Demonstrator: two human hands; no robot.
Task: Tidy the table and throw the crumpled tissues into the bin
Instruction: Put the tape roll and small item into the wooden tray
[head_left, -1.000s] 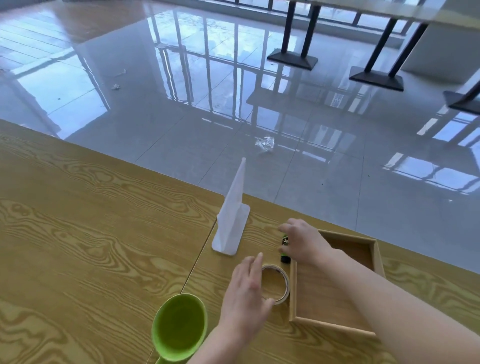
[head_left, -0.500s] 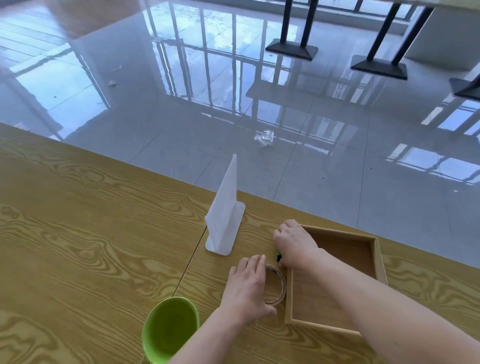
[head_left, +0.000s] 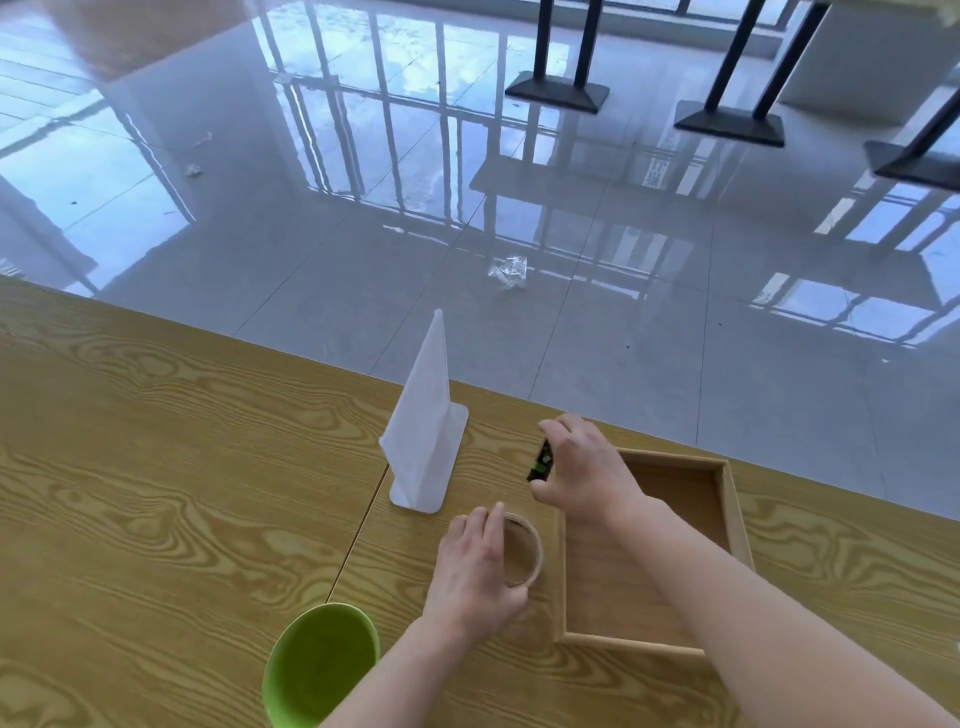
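The wooden worktop (head_left: 156, 493) is seen carrying much the same set of things as a second ago, and no crumpled tissue is to be found on it in this view; only some crumpled scraps (head_left: 509, 271) are seen lying on the glossy floor (head_left: 363, 234) well beyond the far edge, and whether they are tissue or clear wrapping cannot be told, nor is any bin shown. The shallow wooden tray (head_left: 732, 499) is left empty at the right, with the right forearm crossing above it. The white sign stand (head_left: 423, 441) is kept upright near the middle, and the green bowl (head_left: 322, 665) is placed at the near edge, just beside the left forearm. The real change is found at the hands: the right hand (head_left: 584, 475), which was pressed low over a small dark object a second ago, is now raised slightly, and that small dark object (head_left: 540, 461) is held tilted, pinched between fingers and thumb, just left of the tray. The left hand (head_left: 475, 574) has been closed round the tape roll (head_left: 524, 551), which still rests on the worktop beside the tray. It is judged that loose items are being gathered for the tray, so the tissue step is not yet begun.
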